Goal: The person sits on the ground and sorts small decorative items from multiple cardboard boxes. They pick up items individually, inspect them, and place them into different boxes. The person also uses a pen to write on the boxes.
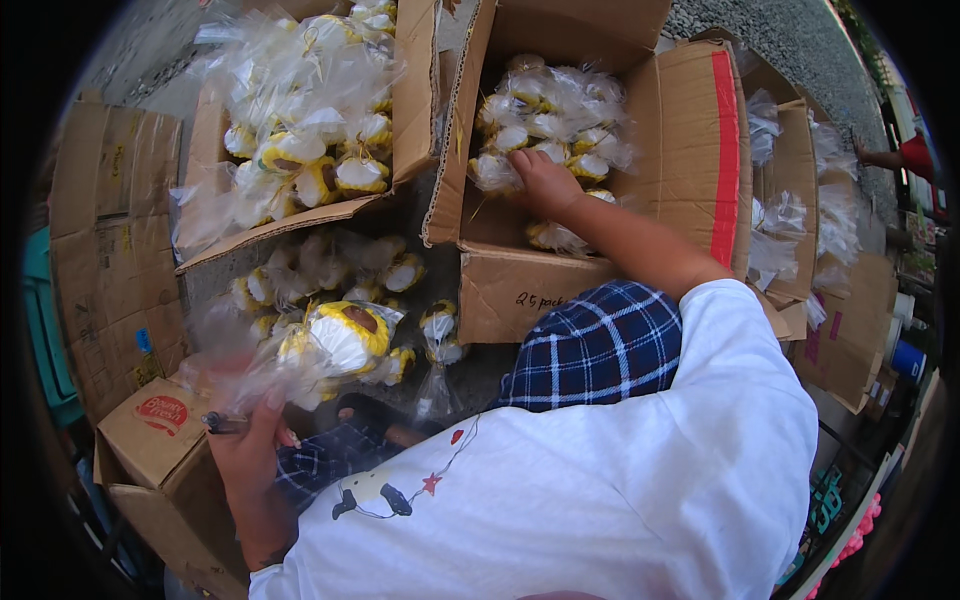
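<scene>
My left hand (245, 440) is closed around the gathered neck of a clear plastic bag (345, 340), and a dark pen (225, 424) sticks out between its fingers. Inside that bag shows a white bundle with yellow edging and a brown patch. My right hand (548, 185) reaches into an open cardboard box (530, 295) on the right. Its fingers are bent onto a clear bag (494, 172) at the near left of the pile; the fingertips are partly hidden. Similar yellow-and-white bagged bundles (550, 125) fill the far part of this box.
Another open box (290, 228) at the far left is heaped with such bags. More loose bags (400, 270) lie on the ground between. A closed carton (150, 430) stands at my left, with a flattened cardboard (120, 250) behind it. Further boxes (785, 190) line the right.
</scene>
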Tool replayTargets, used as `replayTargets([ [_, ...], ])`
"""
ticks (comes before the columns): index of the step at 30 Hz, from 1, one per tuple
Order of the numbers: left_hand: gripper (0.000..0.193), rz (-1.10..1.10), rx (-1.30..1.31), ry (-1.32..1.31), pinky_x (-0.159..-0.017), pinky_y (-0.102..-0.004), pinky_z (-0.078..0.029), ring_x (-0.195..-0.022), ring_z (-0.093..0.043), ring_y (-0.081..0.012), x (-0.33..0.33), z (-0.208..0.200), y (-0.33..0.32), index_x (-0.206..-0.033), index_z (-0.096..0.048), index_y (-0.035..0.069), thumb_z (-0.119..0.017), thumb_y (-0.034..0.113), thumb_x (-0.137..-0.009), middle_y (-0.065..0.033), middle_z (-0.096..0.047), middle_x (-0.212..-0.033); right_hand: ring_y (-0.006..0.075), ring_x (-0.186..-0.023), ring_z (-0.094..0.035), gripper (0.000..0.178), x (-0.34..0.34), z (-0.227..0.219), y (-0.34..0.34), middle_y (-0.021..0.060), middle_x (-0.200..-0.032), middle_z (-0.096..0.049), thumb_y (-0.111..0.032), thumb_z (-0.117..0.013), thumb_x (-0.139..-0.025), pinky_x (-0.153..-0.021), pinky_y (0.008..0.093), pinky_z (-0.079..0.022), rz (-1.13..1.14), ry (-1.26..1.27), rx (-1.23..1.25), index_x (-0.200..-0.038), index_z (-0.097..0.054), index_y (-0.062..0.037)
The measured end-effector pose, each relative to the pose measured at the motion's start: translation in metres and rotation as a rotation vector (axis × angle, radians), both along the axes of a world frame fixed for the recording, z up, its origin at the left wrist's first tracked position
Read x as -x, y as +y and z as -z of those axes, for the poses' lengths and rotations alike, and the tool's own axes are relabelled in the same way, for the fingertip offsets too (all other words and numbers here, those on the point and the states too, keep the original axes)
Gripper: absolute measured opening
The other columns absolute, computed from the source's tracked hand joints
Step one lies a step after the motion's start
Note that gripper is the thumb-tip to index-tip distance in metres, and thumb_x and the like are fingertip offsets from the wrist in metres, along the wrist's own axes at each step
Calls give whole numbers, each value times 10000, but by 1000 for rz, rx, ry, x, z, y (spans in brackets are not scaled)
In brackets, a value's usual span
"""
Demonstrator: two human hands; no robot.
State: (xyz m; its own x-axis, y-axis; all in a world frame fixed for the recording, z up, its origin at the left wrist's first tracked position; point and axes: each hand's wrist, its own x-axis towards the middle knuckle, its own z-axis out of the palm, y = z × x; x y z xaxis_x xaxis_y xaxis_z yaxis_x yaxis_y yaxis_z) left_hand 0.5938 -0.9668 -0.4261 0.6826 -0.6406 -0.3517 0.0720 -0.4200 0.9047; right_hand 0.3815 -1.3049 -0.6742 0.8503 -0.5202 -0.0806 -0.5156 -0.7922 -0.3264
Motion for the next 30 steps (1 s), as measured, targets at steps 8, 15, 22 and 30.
replayTargets([
  [8, 183, 213, -49, 166, -399, -179, -386, -449, -510, -77, 32, -37, -68, -919, -589, -39, -606, 111, -816, -41, -581, -665, 308, -1099, -481, 831, -13, -87, -22, 177, -1249, -435, -244, -786, -592, -871, 375, -424, 72, 485, -373, -1275, -336, -93],
  [15, 215, 441, -18, 282, -437, -186, -407, -469, -505, -48, 78, -15, -173, -954, -609, -6, -570, 179, -852, -9, -586, -667, 257, -985, -543, 836, -3, -226, -10, 121, -1115, -552, -228, -816, -564, -849, 334, -420, -382, 192, -1065, -1273, -391, -102],
  [22, 243, 485, -46, 144, -416, -191, -382, -446, -488, -52, 95, 65, -219, -949, -601, 6, -581, 225, -847, -10, -577, -681, 253, -956, -553, 654, 13, -160, -10, 139, -1031, -586, -193, -715, -617, -830, 319, -427, -90, 119, -808, -1219, -466, -138],
  [30, 335, 566, -119, 57, -427, -188, -395, -462, -497, -59, 90, 70, -226, -1107, -524, -8, -555, 214, -859, -55, -602, -876, 261, -972, -542, 631, 22, -106, -15, 162, -1043, -573, -218, -693, -635, -842, 323, -419, 21, 57, -712, -1207, -461, -88],
])
